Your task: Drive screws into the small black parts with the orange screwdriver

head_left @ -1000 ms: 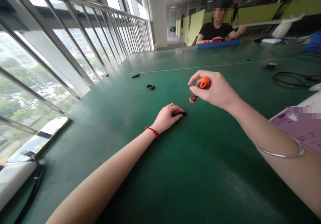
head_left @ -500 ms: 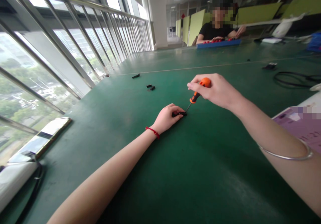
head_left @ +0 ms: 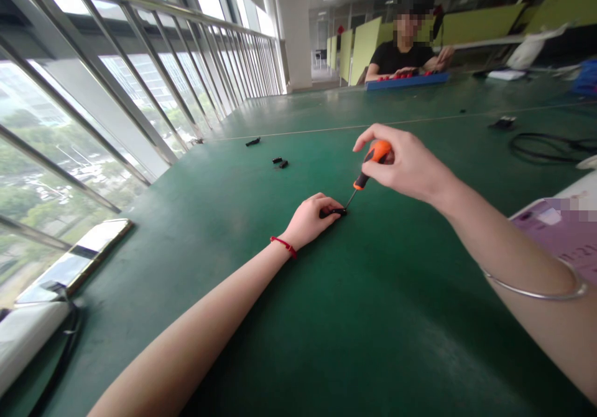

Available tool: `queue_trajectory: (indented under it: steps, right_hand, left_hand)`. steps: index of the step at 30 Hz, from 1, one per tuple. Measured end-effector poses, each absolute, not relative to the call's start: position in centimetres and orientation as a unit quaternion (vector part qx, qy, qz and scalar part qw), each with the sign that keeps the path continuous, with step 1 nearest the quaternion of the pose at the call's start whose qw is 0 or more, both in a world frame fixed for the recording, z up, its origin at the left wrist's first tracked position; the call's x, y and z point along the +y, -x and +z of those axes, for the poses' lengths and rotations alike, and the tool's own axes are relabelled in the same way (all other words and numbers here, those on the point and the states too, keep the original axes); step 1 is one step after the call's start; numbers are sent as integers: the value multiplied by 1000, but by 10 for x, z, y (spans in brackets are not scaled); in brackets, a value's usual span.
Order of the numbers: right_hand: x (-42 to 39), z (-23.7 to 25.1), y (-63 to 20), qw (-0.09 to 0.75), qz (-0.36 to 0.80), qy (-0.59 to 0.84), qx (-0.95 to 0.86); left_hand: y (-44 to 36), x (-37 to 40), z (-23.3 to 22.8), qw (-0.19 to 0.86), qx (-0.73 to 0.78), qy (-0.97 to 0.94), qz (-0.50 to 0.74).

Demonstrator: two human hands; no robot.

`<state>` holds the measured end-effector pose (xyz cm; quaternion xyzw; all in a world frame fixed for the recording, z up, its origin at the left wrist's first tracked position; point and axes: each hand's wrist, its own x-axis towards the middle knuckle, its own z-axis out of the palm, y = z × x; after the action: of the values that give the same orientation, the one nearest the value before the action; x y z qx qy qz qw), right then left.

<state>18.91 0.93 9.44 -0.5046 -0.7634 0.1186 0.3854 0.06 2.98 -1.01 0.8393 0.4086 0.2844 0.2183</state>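
Note:
My left hand (head_left: 310,219) rests on the green table (head_left: 373,317) and pins down a small black part (head_left: 334,212) with its fingertips. My right hand (head_left: 405,163) grips an orange-handled screwdriver (head_left: 368,167) from above. The screwdriver slants down to the left and its thin tip touches the black part. A red string sits on my left wrist and a silver bangle on my right forearm.
Small black parts (head_left: 280,162) and another black piece (head_left: 252,141) lie farther out. A phone (head_left: 74,261) lies at the left edge by the window railing. Black cable (head_left: 545,146) and a purple sheet (head_left: 564,236) are at right. A person (head_left: 405,50) sits at the far end behind a blue tray (head_left: 405,81).
My right hand's fingers shifted on the screwdriver handle, the index finger lifting and the handle rising slightly. My left hand and the black part stayed put.

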Motion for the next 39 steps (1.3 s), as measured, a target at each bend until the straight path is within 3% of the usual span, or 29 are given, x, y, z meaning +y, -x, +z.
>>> queue_trajectory:
  steps: [23, 39]
  right_hand:
    - [10, 91, -186, 362, 131, 526, -758]
    - [14, 87, -184, 409, 144, 498, -751]
  left_hand:
    - [-1, 30, -11, 220, 405, -839, 290]
    - [-2, 27, -10, 181, 425, -838, 291]
